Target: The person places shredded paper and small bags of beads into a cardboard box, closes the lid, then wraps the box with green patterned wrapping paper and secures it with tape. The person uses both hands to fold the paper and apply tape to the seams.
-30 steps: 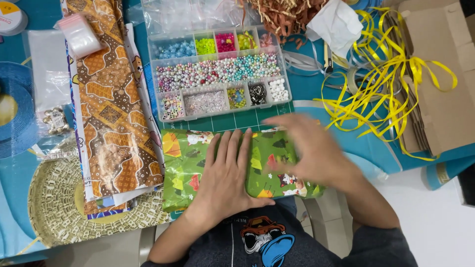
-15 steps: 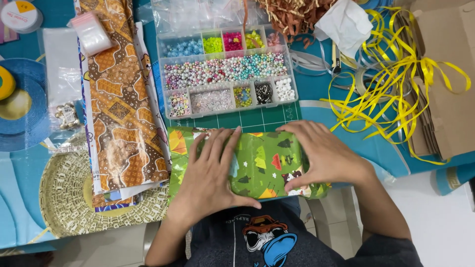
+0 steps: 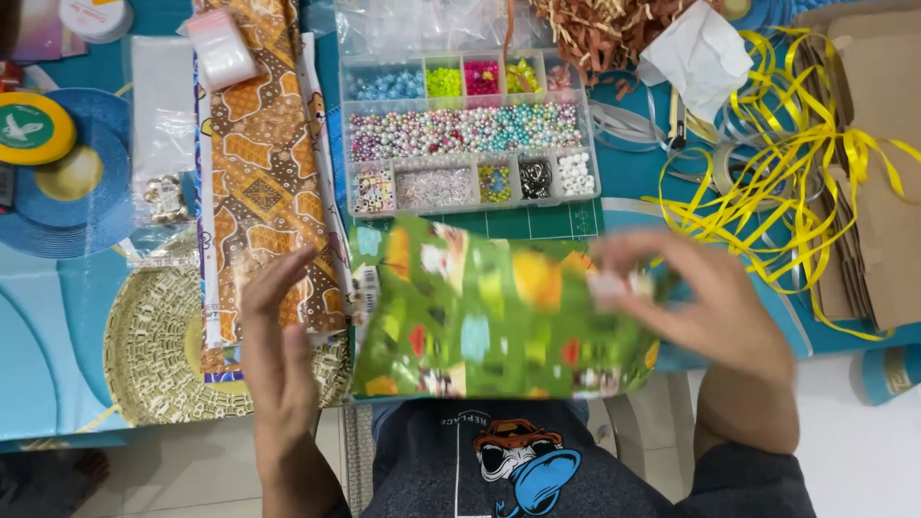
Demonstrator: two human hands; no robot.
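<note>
Tabletop: green wrapped parcel (image 3: 494,312) between left hand (image 3: 278,331) and right hand (image 3: 715,307).

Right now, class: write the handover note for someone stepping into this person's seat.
Left hand: open, lifted off, beside the green patterned parcel's left end.
Right hand: grip on the parcel's right end; blurred, so what the fingertips pinch is unclear.
Parcel: on the table's near edge, below the bead box. Yellow ribbon lies to the right.
Done: paper covers the top.
Left: whether the ends are closed cannot be seen; no ribbon on it.
</note>
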